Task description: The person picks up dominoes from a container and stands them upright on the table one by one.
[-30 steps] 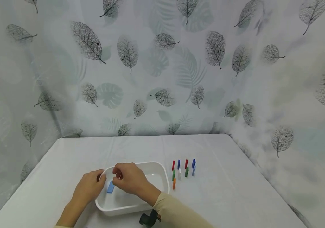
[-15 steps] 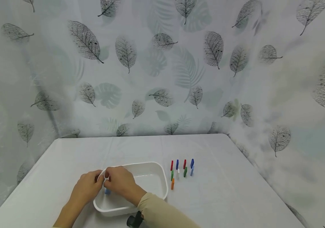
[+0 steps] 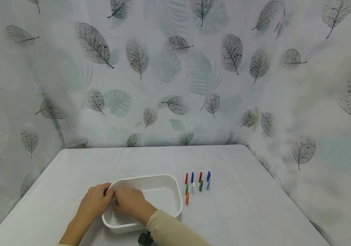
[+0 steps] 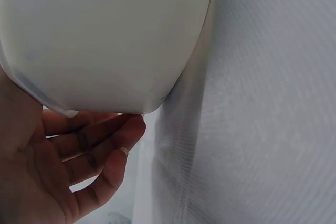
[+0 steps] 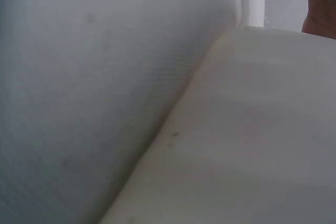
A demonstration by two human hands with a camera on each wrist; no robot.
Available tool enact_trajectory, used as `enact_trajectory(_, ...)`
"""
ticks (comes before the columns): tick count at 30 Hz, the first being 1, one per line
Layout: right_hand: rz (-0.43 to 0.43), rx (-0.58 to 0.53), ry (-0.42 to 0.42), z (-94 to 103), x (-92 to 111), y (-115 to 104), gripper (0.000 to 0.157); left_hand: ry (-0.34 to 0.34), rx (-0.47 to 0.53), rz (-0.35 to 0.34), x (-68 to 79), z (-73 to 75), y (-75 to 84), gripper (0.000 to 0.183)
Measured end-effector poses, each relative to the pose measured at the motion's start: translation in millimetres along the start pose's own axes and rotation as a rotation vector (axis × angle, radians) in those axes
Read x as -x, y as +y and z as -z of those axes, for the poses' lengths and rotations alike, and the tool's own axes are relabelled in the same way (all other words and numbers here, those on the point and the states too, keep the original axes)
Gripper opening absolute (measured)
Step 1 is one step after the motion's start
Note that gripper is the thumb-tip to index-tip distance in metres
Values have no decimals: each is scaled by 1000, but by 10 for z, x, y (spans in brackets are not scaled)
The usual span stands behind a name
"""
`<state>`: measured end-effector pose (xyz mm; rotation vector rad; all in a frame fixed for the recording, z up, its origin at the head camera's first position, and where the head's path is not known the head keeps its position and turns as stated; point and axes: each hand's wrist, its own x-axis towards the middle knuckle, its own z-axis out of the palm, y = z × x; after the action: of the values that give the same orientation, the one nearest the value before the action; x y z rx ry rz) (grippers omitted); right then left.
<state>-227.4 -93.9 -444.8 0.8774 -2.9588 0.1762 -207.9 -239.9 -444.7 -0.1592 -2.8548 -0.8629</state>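
My left hand [image 3: 93, 204] grips the left end of a white rectangular basin [image 3: 160, 176], thumb at the rim. In the left wrist view its curled fingers [image 4: 92, 150] lie along the outside wall of the basin [image 4: 113, 30]. My right hand [image 3: 132, 201] reaches down into the basin's left part, close to the left thumb. The back of that hand covers its fingertips, so I cannot tell whether they hold anything. The light blue block seen earlier on the basin floor is hidden now. The right wrist view shows only the basin's outside wall [image 5: 247, 140], the cloth and part of a wrist.
Right of the basin, several thin domino-like blocks stand upright in loose rows, among them a red one [image 3: 186, 178], a white one [image 3: 193, 188], a dark green one [image 3: 201, 185] and an orange one [image 3: 187, 198]. A white cloth [image 3: 249, 205] covers the table. Leaf-printed curtains [image 3: 163, 85] surround it.
My right hand has moved left and then lower into the basin, over the spot where the light blue block showed. My left hand stays at the rim.
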Motion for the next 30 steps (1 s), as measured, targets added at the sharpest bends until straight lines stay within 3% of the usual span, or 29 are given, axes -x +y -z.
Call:
enact_trajectory(8,44,56,28,-8,50,9,24,4,2,-2,-6,-12,-15,23)
enact_trajectory(13,38,102,15,-3,49,-5,14,7,-1,4,-3,4,-12,25)
enact_trajectory(23,-138,24,4,12,43,-1,25,3,1,12,1,-5,6,24)
enact_trajectory(30,-134,25,26,-2,55,23,22,3,-6,15,0,-7,1,23)
